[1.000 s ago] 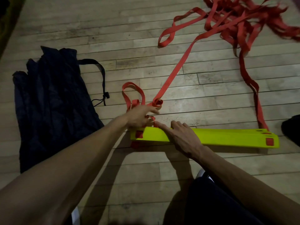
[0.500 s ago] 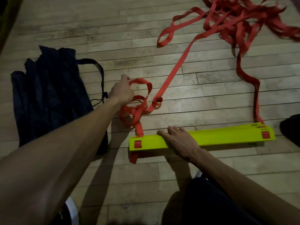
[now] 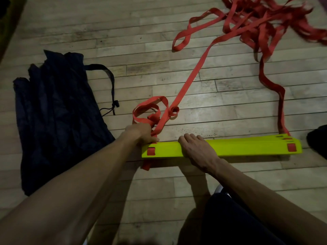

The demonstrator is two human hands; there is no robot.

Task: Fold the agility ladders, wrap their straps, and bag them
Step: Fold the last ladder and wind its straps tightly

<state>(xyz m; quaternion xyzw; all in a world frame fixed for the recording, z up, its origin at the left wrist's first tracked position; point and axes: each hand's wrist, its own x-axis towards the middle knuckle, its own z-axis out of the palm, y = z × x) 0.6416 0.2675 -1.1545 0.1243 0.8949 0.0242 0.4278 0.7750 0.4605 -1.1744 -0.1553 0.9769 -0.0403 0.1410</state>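
Right hand lies flat, fingers straight, on the stack of yellow rungs, seemingly pinning it to the wooden floor while the left hand, fingers curled, gathers the red strap at the stack's left end. Lower centre of the frame, the stack's long axis runs left to right. Strap trails to the upper right; the dark drawstring bag lies left.

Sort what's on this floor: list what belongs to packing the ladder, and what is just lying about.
Part of the job:
stacked yellow rungs
red straps
dark drawstring bag
left hand, at the strap by the rungs' end
right hand, resting on the rungs

Just lying about:
dark object at the right edge, unidentifiable
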